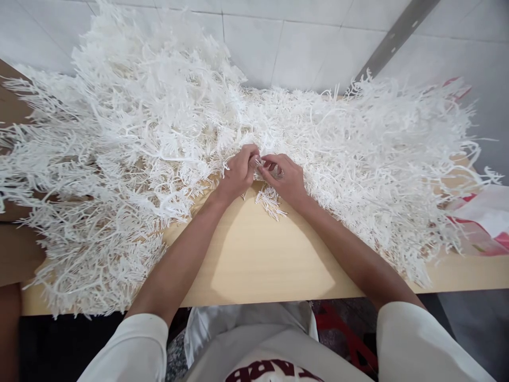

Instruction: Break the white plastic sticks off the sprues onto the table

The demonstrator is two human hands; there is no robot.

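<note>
My two hands, left hand (238, 171) and right hand (285, 176), meet with fingers curled between two joined heaps of white sprigs, left (131, 138) and right (374, 154); what they grip, I cannot tell. One small clump (270, 202) lies near them on the table (270, 254). My shirt (254, 345) bears dark-red letters, partly cut off.

Left hand (237, 171), one; right hand (288, 179), one; short sleeves (133, 345), two; worktop (270, 254), one; white branching sprigs (163, 127), too numerous to count.
</note>
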